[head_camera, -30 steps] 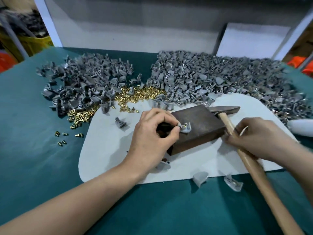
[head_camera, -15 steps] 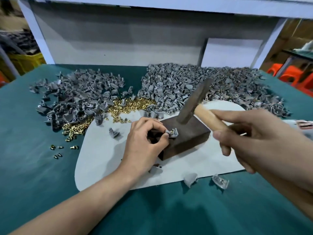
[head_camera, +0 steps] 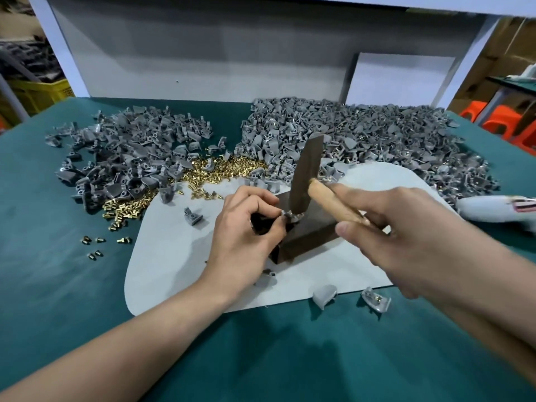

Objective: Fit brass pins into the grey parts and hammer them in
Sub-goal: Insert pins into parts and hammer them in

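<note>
The hammer [head_camera: 306, 175] has swung down; its head meets the grey part [head_camera: 291, 217] on the dark metal block [head_camera: 307, 236]. The block sits on a white mat [head_camera: 168, 256] over a green tabletop [head_camera: 58, 285], with heaps of loose grey parts [head_camera: 362, 134] and brass pins [head_camera: 229, 169] behind. The left hand [head_camera: 246, 236] pinches the part and the right hand [head_camera: 406, 236] grips the hammer's wooden handle. The white object's [head_camera: 493, 211] label is unreadable.

Matt teal cloth covers the table [head_camera: 58, 271], the grey parts [head_camera: 362, 132] look like matt plastic, the brass pins [head_camera: 229, 168] gleam, and the hammer [head_camera: 307, 175] has a dull dark metal head and a smooth pale wooden handle.
</note>
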A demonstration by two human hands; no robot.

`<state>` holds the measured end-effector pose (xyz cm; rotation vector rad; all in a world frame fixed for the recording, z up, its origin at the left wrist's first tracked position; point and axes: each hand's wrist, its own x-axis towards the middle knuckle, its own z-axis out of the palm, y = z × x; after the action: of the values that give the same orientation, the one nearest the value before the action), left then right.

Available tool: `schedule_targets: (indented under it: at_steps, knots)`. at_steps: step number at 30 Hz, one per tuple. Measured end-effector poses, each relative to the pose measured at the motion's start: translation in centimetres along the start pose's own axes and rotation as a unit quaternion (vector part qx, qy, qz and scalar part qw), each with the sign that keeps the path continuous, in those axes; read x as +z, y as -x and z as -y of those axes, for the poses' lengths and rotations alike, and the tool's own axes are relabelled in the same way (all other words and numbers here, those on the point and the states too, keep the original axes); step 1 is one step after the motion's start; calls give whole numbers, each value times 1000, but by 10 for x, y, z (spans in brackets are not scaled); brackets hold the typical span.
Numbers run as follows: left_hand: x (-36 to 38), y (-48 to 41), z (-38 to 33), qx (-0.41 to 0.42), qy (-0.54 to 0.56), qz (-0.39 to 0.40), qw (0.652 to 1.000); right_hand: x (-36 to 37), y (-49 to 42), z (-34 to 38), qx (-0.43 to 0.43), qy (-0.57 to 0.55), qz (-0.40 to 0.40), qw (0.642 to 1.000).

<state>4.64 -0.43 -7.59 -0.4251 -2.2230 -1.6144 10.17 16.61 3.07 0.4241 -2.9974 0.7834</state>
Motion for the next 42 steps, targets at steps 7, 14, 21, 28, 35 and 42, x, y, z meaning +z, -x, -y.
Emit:
schedule_targets:
  at_steps: [7,14,21,28,35,42]
  knots:
    - [-1,0,0,6,-16,-5,1000,-2,3,-2,7,30,-15,999]
    - [-1,-1,-2,7,-5,-10,1000,3,4,-1,-17,78,-16,997]
    - [0,-1,-3,9,-30,-5,999,-2,2,-3,-21,82,-38,996]
    - [0,-2,-3,-1,-24,-2,1000,3,-2,-8,-25,107,-49,993]
    - [-3,-2,-15,-58,-27,-3,998,6,-10,-39,-5,-271,-167,948]
    - [-11,6,-75,4,177,43,983,30,-30,-101,119,-655,-66,743]
